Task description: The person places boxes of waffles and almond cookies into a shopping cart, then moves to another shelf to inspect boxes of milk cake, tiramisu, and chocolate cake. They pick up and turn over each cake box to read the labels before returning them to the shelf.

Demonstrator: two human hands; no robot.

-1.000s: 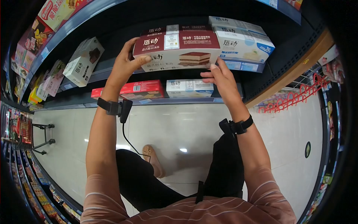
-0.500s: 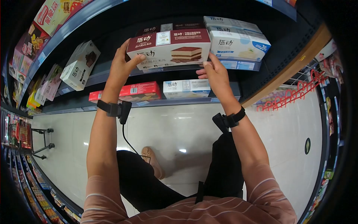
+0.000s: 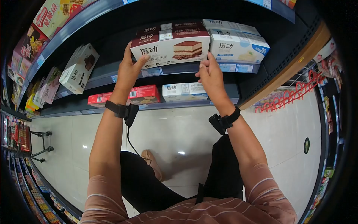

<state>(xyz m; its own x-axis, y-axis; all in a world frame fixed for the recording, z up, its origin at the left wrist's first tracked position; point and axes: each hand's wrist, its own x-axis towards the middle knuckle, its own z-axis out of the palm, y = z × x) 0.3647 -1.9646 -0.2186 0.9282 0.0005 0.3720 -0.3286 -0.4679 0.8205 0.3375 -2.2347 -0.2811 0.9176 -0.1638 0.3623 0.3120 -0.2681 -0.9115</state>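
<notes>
A maroon and white cake box (image 3: 169, 48) stands at the front of the upper shelf, with other maroon boxes behind it. My left hand (image 3: 130, 69) grips its left end, the thumb on the front face and the fingers at the side. At the lower right corner of the same box, my right hand (image 3: 211, 74) has its index finger raised against the edge and its other fingers curled in. White and blue boxes (image 3: 238, 46) stand right beside the maroon box.
The lower shelf holds red boxes (image 3: 143, 94) and a white box (image 3: 184, 92). A tilted white box (image 3: 79, 69) is on the left. A wooden edge (image 3: 287, 67) and a red rack (image 3: 291, 93) are at the right. A cart (image 3: 18, 136) stands far left.
The maroon box has moved back and tilted, showing less of its top, and now lines up with the boxes behind. My left hand has shifted slightly right and down with it.
</notes>
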